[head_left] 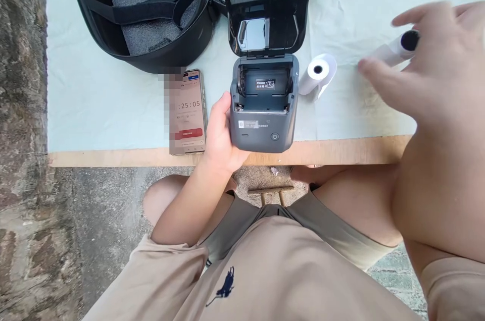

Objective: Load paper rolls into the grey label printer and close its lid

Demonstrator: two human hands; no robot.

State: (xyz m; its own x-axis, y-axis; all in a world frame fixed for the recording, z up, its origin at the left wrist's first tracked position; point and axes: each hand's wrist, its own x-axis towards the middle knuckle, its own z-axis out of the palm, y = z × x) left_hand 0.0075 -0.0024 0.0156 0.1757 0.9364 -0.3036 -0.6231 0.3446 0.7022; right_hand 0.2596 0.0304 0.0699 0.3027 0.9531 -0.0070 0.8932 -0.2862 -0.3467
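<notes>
Gripping the printer (264,109), lid flipped open at the front edge of the table (341,150), is the left hand (222,134), while the right hand (432,68) hovers loose and empty over a paper roll (399,47).

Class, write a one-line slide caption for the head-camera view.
Left hand grips the open-lidded printer while the right hand hovers by a paper roll; a second roll lies beside the printer.

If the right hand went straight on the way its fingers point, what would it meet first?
Probably the white paper roll beside the open printer; the right hand looks raised and blurred, so it might pass over it.
</notes>
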